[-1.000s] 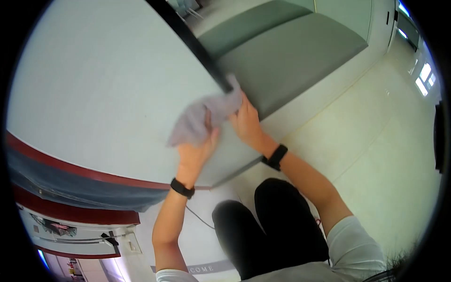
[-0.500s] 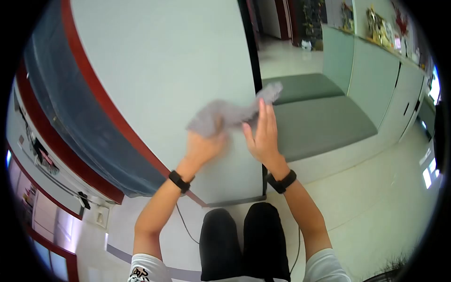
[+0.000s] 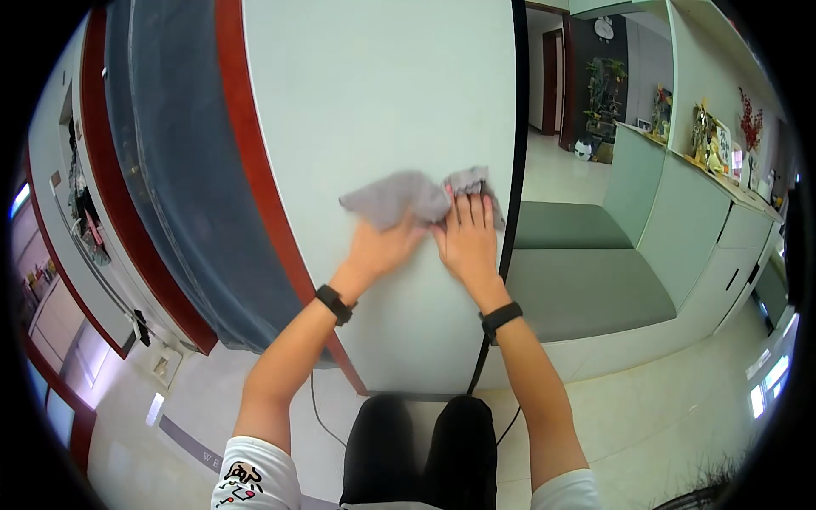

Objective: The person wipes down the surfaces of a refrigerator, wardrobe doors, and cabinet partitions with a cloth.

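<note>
A crumpled grey cloth [image 3: 398,197] lies against a tall pale panel [image 3: 382,93] with a black right edge. My left hand [image 3: 387,246] is closed on the cloth's left part, its fingertips partly hidden and slightly blurred. Beside it, my right hand [image 3: 469,242] presses the cloth's right part to the panel, near the black edge, with its fingers close together. The two hands nearly touch at the thumbs. Each wrist wears a black band.
Right of the panel is a grey cushioned bench [image 3: 586,293], with a pale green cabinet [image 3: 688,221] behind it. A dark blue curtain [image 3: 183,170] hangs left of the red trim [image 3: 255,144]. Thin cables run on the floor beside my legs.
The view has turned, so the panel now stands upright in it. The cloth's right end, raised past the black edge before, now lies on the panel under my right hand.
</note>
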